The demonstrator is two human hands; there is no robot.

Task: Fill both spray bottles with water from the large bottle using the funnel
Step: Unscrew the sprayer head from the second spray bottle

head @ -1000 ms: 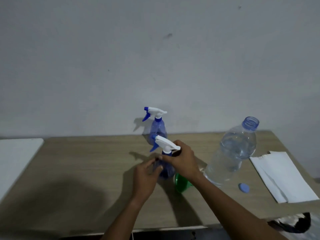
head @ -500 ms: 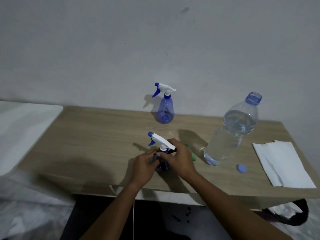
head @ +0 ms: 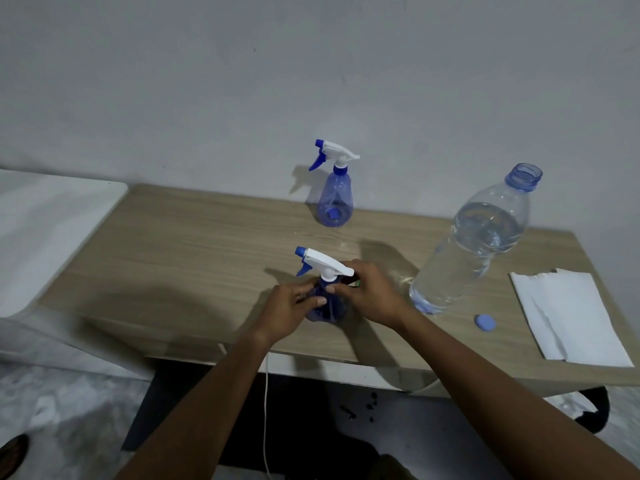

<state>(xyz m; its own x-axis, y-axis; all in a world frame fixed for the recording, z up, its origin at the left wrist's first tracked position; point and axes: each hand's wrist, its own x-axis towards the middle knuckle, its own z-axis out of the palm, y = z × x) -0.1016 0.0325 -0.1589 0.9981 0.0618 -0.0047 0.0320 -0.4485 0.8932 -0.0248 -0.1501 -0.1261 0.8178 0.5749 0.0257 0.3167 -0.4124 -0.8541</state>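
Seemingly, the sprayer head (head: 325, 263) is being unscrewed. The near bottle (head: 329, 309), at the desk's (head: 207, 244) front edge, is clasped by the left grip (head: 287, 308). The head's collar is pinched by the right grip (head: 372, 294). Next, the head must be lifted clear.

I can read no words, labels, brands or numbers here, not on the spray bottle (head: 323, 264) I grip nor on the large bottle (head: 475, 252).

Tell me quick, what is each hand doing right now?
Left hand: closed, holding the body of the near spray bottle.
Right hand: closed, pinching the same bottle's neck.
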